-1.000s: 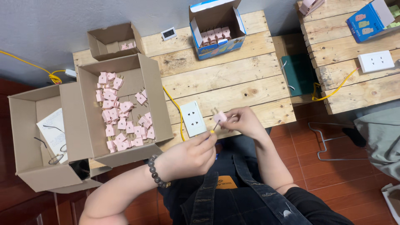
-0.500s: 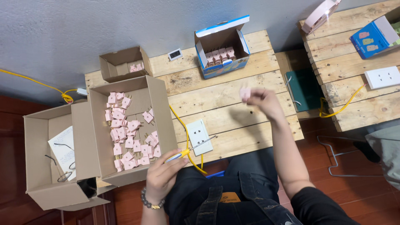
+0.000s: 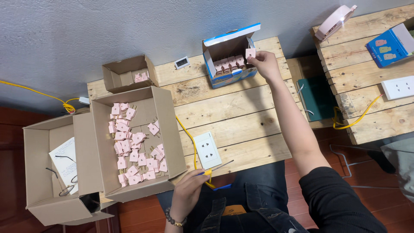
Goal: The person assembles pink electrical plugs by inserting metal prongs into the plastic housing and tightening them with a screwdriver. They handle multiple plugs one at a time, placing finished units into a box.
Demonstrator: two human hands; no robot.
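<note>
Right hand (image 3: pixel 265 64) now stretched from surface's near edge to blue-and-white box (image 3: pixel 230 60), pinching pink plug (image 3: pixel 250 52) over its rows. Left hand (image 3: pixel 189 192) dropped low, gripping yellow-handled screwdriver (image 3: pixel 213 168) beside white socket (image 3: pixel 207 150).

Even, soft daylight, source unclear, possibly overhead. Pale wooden tabletop (image 3: pixel 241 108) bright, no glare. Faint shadows inside cardboard boxes (image 3: pixel 133 142). Sharp focus throughout; slight wide-angle stretch toward frame corners.

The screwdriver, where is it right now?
In the head view, the screwdriver is in the left hand at the table's near edge, just below the white wall socket.
</note>
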